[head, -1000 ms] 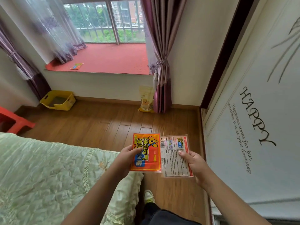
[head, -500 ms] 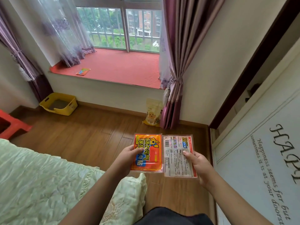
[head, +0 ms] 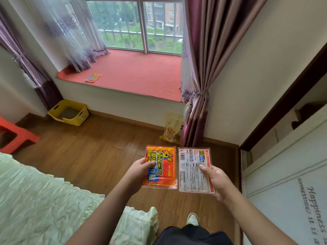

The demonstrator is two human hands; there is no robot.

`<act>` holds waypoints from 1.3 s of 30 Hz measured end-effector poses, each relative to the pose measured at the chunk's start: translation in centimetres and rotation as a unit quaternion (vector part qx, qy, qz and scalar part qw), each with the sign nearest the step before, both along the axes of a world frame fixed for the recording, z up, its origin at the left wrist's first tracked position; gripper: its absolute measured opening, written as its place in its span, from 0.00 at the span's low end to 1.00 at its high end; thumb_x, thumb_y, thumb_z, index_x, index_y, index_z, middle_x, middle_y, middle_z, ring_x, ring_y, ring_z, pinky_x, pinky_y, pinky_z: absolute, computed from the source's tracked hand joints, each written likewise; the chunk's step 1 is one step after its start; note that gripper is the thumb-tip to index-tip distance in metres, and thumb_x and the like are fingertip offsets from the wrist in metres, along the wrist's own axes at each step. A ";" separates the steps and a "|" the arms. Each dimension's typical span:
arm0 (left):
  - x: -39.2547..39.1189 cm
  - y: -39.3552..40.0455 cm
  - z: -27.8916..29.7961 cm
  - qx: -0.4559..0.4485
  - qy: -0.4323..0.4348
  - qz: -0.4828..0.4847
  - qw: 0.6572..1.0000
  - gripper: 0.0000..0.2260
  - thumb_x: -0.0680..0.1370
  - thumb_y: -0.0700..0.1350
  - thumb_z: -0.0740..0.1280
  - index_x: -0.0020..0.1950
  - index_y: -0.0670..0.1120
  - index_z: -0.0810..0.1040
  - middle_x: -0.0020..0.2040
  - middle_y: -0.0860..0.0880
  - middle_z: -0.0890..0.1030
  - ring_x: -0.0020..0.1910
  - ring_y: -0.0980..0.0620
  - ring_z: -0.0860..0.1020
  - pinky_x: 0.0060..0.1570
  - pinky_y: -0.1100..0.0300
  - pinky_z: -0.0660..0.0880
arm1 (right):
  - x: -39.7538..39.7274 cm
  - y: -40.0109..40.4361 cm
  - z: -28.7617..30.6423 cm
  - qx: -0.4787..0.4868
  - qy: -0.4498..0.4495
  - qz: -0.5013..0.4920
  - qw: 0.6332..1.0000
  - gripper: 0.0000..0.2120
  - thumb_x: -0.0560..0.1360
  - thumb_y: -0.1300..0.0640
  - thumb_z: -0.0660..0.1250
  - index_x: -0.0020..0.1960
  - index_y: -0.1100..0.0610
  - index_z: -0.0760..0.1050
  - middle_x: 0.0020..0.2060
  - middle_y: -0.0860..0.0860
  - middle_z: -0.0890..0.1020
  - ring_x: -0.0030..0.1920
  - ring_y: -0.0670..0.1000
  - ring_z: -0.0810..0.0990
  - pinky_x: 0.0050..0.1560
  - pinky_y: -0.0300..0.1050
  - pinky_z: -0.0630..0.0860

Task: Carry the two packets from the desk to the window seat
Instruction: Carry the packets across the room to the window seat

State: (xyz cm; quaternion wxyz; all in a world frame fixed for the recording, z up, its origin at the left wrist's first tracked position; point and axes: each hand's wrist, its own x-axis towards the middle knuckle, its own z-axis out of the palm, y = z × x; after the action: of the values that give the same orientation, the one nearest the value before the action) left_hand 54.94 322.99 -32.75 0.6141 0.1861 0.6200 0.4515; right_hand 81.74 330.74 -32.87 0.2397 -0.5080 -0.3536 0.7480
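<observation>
My left hand (head: 139, 171) grips an orange packet (head: 162, 167) by its left edge, printed face up. My right hand (head: 216, 179) holds a pale packet (head: 192, 172) with small printed text and a barcode, thumb on top. Both packets are held flat, side by side, above the wooden floor. Ahead lies the window seat (head: 138, 73), covered in red matting, with one small orange packet (head: 92, 77) lying near its front left edge.
A green-covered bed (head: 44, 200) fills the lower left. A white wardrobe door (head: 292, 191) with lettering stands at the right. A yellow bin (head: 69, 113), a red stool (head: 16, 135) and a yellow bag (head: 172, 128) sit on the floor below the seat. Purple curtains (head: 205, 68) hang at the right.
The view has moved closer to the window seat, which now appears larger. The two packets stay in my hands and have drawn slightly apart.
</observation>
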 end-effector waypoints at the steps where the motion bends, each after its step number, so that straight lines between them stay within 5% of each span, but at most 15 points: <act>1: 0.0 1.2 0.0 -0.004 0.002 0.003 1.000 0.11 0.79 0.43 0.68 0.59 0.41 0.77 0.50 0.41 0.87 0.48 0.41 0.86 0.45 0.49 0.83 | -0.1 1.4 -0.1 -0.006 0.005 0.003 1.000 0.11 0.80 0.55 0.64 0.58 0.61 0.78 0.48 0.60 0.88 0.47 0.59 0.88 0.37 0.50 0.85; 16: -2.1 12.2 1.2 -0.005 0.001 0.098 0.995 0.11 0.78 0.44 0.69 0.58 0.40 0.78 0.50 0.40 0.87 0.47 0.42 0.86 0.40 0.52 0.84 | -5.2 16.8 0.7 -0.047 0.014 0.086 0.995 0.11 0.82 0.58 0.62 0.58 0.63 0.77 0.49 0.63 0.87 0.48 0.61 0.87 0.35 0.49 0.85; 30: -17.8 16.3 -1.4 0.023 -0.039 0.200 0.979 0.09 0.78 0.41 0.68 0.57 0.40 0.78 0.51 0.38 0.86 0.46 0.40 0.86 0.40 0.49 0.83 | -23.2 25.0 1.2 -0.010 -0.004 0.185 0.983 0.11 0.82 0.59 0.62 0.57 0.65 0.78 0.51 0.64 0.86 0.43 0.58 0.87 0.32 0.46 0.84; 39: -27.6 17.7 -0.7 0.032 -0.029 0.251 0.967 0.08 0.79 0.40 0.66 0.57 0.39 0.78 0.48 0.39 0.87 0.42 0.42 0.87 0.36 0.52 0.83 | -33.5 28.9 1.2 0.005 -0.018 0.224 0.974 0.10 0.81 0.57 0.63 0.55 0.61 0.79 0.48 0.61 0.88 0.47 0.60 0.87 0.39 0.50 0.85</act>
State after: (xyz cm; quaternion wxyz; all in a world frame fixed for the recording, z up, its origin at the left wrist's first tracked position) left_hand 27.39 340.66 -33.40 0.4924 0.0313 0.6141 0.6160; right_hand 48.28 359.66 -31.65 0.0626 -0.4280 -0.4664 0.7716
